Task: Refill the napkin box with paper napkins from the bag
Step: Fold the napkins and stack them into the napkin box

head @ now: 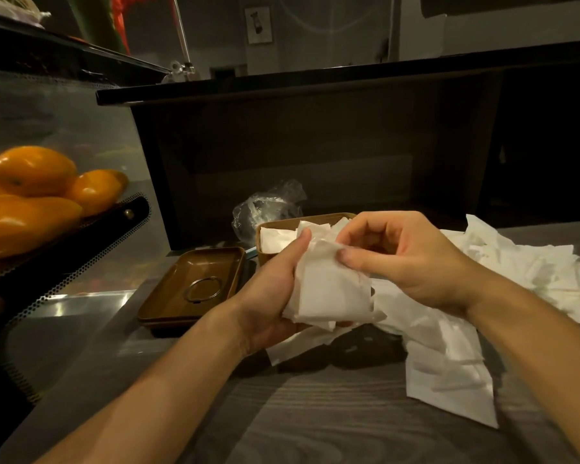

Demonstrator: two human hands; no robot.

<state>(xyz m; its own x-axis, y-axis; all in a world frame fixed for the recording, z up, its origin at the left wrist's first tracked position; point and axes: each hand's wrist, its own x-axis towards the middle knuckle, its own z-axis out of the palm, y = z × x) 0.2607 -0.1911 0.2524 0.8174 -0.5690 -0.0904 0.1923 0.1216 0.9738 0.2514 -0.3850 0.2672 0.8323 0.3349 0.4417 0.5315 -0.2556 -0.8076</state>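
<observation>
My left hand (272, 296) grips a small stack of white napkins (329, 293) from below and the left, thumb along its edge. My right hand (402, 259) pinches the top of the same stack with thumb and fingers. Right behind the hands stands the brown napkin box (272, 244), open, with white napkins showing inside. Its brown lid (191, 289) lies upside down to the left, a metal ring in its middle. A crumpled clear plastic bag (268, 204) lies behind the box. Many loose napkins (449, 336) are spread over the table on the right.
The wood-grain table (315, 413) runs toward me. A black perforated tray (47, 262) with orange fruit (31, 195) stands at the left. A dark raised counter (315, 145) closes off the back.
</observation>
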